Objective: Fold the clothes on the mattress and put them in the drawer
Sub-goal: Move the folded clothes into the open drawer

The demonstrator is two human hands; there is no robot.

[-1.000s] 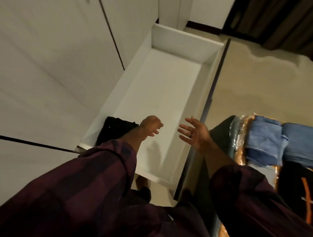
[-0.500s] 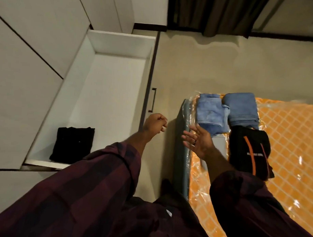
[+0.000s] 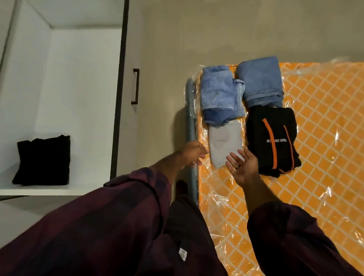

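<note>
Several folded clothes lie at the corner of the orange plastic-wrapped mattress: a grey piece, a light blue denim piece, a second blue denim piece and a black garment with orange stripes. My left hand hovers at the mattress edge, just left of the grey piece, fingers loosely curled and holding nothing. My right hand is spread palm-up at the grey piece's near right corner. A folded black garment sits in the open white drawer on the left.
The drawer front with its dark handle stands between the drawer and the mattress. Bare beige floor runs between them. White cabinet fronts lie at the far left.
My view has swung right from the drawer to the mattress. Both hands have moved away from the drawer and now flank the grey folded piece.
</note>
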